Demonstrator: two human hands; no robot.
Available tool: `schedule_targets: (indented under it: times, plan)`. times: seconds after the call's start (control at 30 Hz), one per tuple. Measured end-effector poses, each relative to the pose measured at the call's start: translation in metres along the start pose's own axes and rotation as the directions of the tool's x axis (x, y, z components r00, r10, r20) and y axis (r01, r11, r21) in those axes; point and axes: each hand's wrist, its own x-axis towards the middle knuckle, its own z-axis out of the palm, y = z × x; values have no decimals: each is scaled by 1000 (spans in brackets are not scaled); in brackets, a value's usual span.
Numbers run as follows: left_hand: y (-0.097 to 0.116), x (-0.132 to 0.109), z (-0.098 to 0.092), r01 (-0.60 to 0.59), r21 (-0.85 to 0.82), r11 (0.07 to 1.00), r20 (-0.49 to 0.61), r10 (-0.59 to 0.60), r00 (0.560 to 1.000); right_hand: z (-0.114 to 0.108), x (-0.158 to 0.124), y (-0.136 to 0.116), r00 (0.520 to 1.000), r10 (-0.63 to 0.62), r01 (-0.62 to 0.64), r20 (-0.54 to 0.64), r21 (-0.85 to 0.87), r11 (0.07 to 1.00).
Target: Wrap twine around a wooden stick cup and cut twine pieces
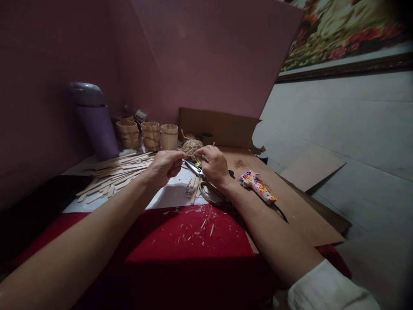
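My left hand (167, 167) is closed in a pinch, its fingertips just in front of a ball of jute twine (192, 145). Facing it, my right hand (213, 166) is pinched too. A thin strand of twine seems to run between the two pinches, and a short end pokes up above my right fingers. Below the hands lie open scissors (196, 169), their handles partly under my right wrist. Craft sticks (121, 174) are spread in a pile left of my left hand. A flower-patterned glue gun (258, 186) rests right of my right forearm.
Several stick-covered cups (169, 137) stand at the back, beside a purple flask (97, 125). Cardboard (300, 215) covers the table's right side, with another piece (219, 129) upright behind. Wood scraps litter the red cloth (180, 241) at the front edge.
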Motion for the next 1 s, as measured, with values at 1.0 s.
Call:
schedule_targets:
  times: [1.0]
  plan:
    - [-1,-2,-1,30,173,984,33,-36,999,-2,-2,-9,986,-150,128,78,240,962]
